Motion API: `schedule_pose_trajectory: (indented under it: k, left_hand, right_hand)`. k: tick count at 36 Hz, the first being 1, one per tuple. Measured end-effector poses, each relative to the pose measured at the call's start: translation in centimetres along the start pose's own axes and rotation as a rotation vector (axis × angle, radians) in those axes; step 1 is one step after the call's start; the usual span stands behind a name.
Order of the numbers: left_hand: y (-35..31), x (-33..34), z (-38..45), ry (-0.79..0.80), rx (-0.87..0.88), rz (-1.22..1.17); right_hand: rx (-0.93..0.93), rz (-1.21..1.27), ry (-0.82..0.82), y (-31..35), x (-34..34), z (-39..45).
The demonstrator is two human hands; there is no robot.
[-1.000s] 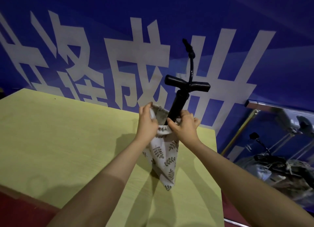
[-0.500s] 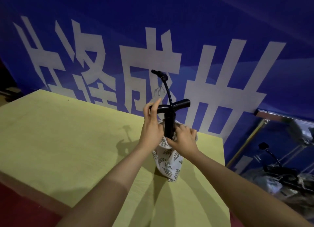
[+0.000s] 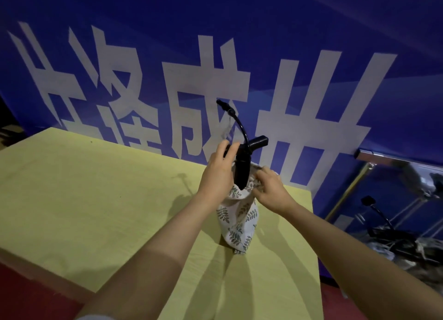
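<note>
Blue banner wall (image 3: pixel 311 31) behind yellow table (image 3: pixel 96 199); left hand (image 3: pixel 217 175) grips black pump (image 3: pixel 242 173), right hand (image 3: pixel 269 187) pinches leaf-print bag (image 3: pixel 237 223) rim.

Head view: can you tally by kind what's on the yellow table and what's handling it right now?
black pump: 1, standing in the bag
leaf-print cloth bag: 1, upright on the table
hands: 2, left hand gripping the pump handle, right hand pinching the bag's mouth
yellow table: 1
Total: 5
</note>
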State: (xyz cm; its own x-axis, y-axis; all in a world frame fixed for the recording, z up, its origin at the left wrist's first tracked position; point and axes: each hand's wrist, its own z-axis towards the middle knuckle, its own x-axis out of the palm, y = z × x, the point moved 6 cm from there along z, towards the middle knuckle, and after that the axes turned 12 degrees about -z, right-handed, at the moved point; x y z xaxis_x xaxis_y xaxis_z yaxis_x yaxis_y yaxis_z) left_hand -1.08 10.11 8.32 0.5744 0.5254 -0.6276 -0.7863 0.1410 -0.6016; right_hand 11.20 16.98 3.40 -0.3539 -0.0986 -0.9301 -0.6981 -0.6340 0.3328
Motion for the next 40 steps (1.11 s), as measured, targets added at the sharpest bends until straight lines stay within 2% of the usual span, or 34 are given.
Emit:
schedule_pose_trajectory:
  k: [9,14,21,24,29,31,35,38,40]
  left_hand:
    - [0.5,-0.1,1.0,-0.002,-0.061,0.067]
    - [0.8,-0.3,0.8,-0.007,-0.083,0.058]
    - [0.6,-0.4,0.9,-0.006,-0.075,0.043]
    - [0.5,-0.4,0.7,-0.018,-0.069,0.105]
    - [-1.4,-1.4,1.3,-0.193,0.138,0.206]
    - [-1.9,-1.0,1.8,-0.131,0.158,0.176]
    - [-2.2,0.1,2.6,-0.009,0.091,0.025]
    - [-2.4,0.5,2.8,0.014,0.093,0.025]
    - [-2.4,0.6,3.0,0.031,0.092,0.054]
  right_hand:
    - [0.099,0.272,-0.110,-0.4,-3.2,0.1]
    - [0.136,0.523,-0.059,0.1,-4.7,0.1]
    - [0.126,0.496,-0.127,0.4,-6.6,1.0]
    - [0.122,0.511,-0.160,0.6,-7.1,1.2]
    - [0.106,0.580,-0.204,1.4,-8.3,1.5]
    - [0.074,0.609,-0.209,1.9,-8.9,1.8]
    - [0.014,0.590,-0.219,2.8,-10.2,1.9]
    - [-0.063,0.425,-0.188,3.6,-11.2,2.1]
    - [-0.108,0.270,-0.223,4.1,-11.8,2.2]
